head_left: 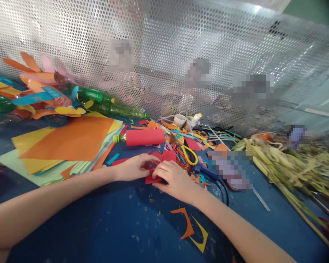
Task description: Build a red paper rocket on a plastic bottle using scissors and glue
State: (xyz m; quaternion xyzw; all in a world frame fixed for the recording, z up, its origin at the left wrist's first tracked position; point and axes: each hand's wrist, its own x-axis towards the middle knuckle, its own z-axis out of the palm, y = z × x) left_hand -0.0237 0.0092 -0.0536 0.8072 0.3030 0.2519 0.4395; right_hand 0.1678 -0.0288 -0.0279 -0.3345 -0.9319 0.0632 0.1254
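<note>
Several pieces of red paper [152, 179] lie on the blue table, with my two hands close together over them. My left hand [131, 167] curls its fingers around the edge of the red paper from the left. From the other side my right hand [177, 179] has its fingers bent down onto the same paper, and its fingertips are partly hidden. Just beyond lies a plastic bottle wrapped in red paper [145, 137], on its side with a green cap. Yellow-handled scissors [189, 155] and a blue glue gun [207, 171] with a black cord are right of my hands.
A stack of coloured paper [68, 140] lies at left, below paper-decorated bottles [55, 98] and green bottles [126, 110]. Dried husks [279, 160] spread at right. Orange and yellow offcuts [190, 226] lie in front. Behind stands a perforated metal panel [164, 47].
</note>
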